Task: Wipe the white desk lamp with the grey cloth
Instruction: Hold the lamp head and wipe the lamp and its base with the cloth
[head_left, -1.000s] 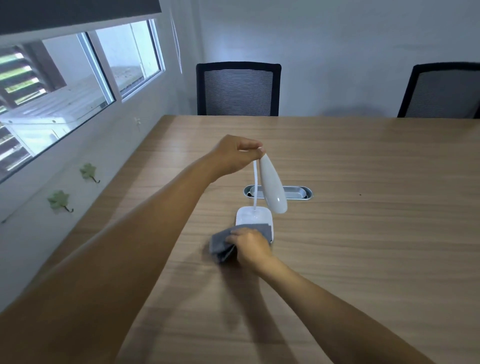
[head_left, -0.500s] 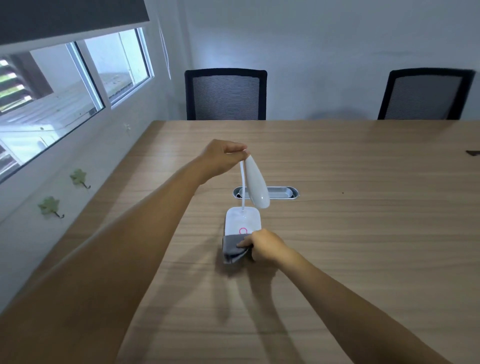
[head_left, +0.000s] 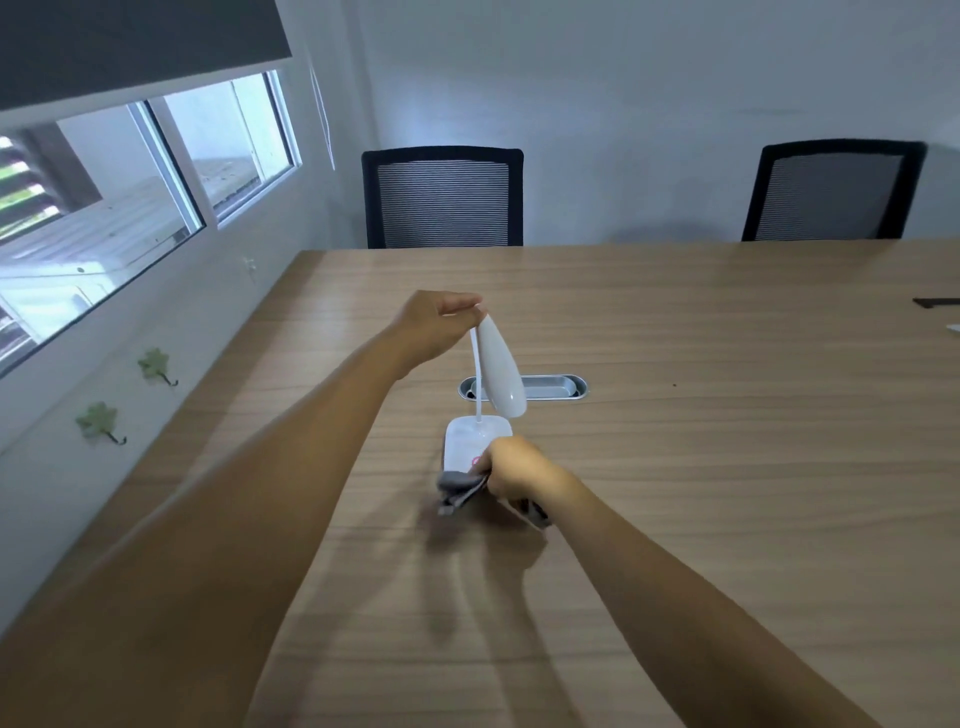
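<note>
The white desk lamp (head_left: 498, 371) stands on the wooden table (head_left: 727, 467), its head drooping down over its flat white base (head_left: 465, 441). My left hand (head_left: 434, 325) pinches the top of the lamp where the thin neck meets the head. My right hand (head_left: 514, 467) grips the bunched grey cloth (head_left: 460, 486) at the near edge of the base, partly covering the base and a small pink mark on it. Part of the cloth hangs out to the left of my fist and looks blurred.
A silver cable slot (head_left: 550, 387) is set into the table just behind the lamp. Two black mesh chairs (head_left: 441, 197) (head_left: 831, 189) stand at the far edge. A window and wall with green leaf hooks (head_left: 98, 421) run along the left. A dark object (head_left: 935, 302) lies at far right.
My right hand has drawn the cloth off the lamp base toward me and bunched it tighter, uncovering more of the base. My left hand keeps its hold on the lamp top.
</note>
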